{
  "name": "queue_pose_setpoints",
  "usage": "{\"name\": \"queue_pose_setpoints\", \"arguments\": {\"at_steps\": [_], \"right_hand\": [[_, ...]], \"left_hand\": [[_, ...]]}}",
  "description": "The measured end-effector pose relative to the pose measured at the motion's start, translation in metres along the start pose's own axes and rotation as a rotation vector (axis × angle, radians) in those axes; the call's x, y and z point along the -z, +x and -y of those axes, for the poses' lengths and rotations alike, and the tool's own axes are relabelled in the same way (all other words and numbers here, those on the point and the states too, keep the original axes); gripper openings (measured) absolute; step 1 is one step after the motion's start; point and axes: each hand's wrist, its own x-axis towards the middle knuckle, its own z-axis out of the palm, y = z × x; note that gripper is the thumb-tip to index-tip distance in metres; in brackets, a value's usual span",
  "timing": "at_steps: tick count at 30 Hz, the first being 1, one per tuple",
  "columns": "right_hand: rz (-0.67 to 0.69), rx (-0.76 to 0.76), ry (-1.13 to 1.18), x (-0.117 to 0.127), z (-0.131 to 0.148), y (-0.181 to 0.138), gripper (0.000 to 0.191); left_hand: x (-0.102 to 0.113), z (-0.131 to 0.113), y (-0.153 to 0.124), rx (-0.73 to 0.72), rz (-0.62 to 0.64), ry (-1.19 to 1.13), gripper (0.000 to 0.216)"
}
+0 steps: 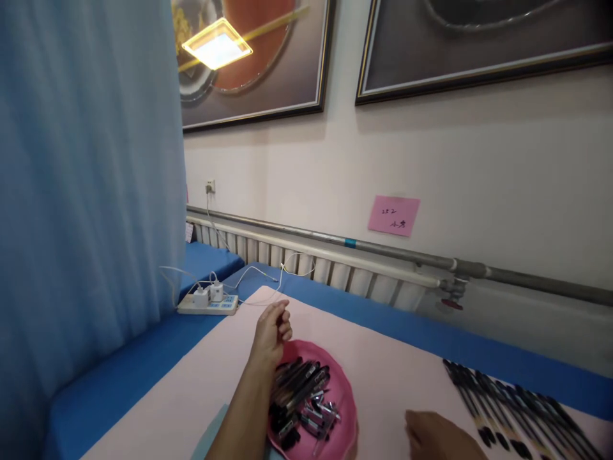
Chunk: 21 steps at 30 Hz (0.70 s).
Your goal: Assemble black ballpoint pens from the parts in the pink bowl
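A row of slim dark pieces (514, 409) already lies at right on the pink sheet (378, 364), while a heap of dark pens (301, 386) remains in the pink bowl (347, 409), left hand (274, 329) half-curled beyond it, right hand (438, 437) blurred nearby, any hold impossible to tell.

Worn on my head, the one camera looks forward and down across the pink tray (341, 388) at six o'clock, facing the wall (345, 160) from twelve to three. My left hand (272, 329) shows close at half past six, my right hand (440, 436) at five.
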Motion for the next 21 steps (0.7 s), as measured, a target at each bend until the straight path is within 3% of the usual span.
{"name": "queue_pose_setpoints", "arguments": {"at_steps": [4, 7, 9, 13, 21], "right_hand": [[-0.006, 0.277, 0.159, 0.031, 0.091, 0.024, 0.022], [0.039, 0.481, 0.16, 0.023, 0.134, 0.038, 0.022], [0.007, 0.538, 0.136, 0.007, 0.141, 0.044, 0.027], [0.015, 0.604, 0.195, -0.013, 0.126, 0.048, 0.033], [0.095, 0.618, 0.253, -0.004, 0.124, 0.043, 0.023]], "left_hand": [[0.012, 0.009, -0.001, 0.038, 0.048, 0.09, 0.034], [0.023, 0.008, -0.003, 0.052, 0.07, 0.261, 0.026], [0.03, 0.006, -0.006, 0.043, 0.053, 0.418, 0.018], [0.037, 0.003, -0.012, -0.003, 0.044, 0.769, 0.008], [0.033, 0.002, -0.026, 0.034, 0.116, 1.278, 0.008]]}}
